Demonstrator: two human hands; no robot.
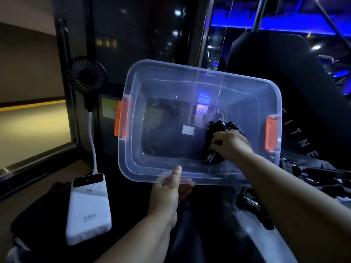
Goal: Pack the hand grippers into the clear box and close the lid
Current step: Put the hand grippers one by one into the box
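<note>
Probably light and flexible, the clear box (133, 164) at frame centre is pinched by its near rim in the left hand (165, 198); the right hand (231, 145) curls around stiff, springy hand grippers (216, 128) inside, centre-right.

You are holding the clear box (190, 86) tipped so its open top is facing you, orange latches (121, 120) sitting at both short ends, your left hand (167, 194) pinching the near rim. Your right hand (232, 144) is gripping a black, steel-sprung hand gripper (209, 158) at the floor's right end, while a second hand gripper (250, 203) is lying outside, below the near right corner.
</note>
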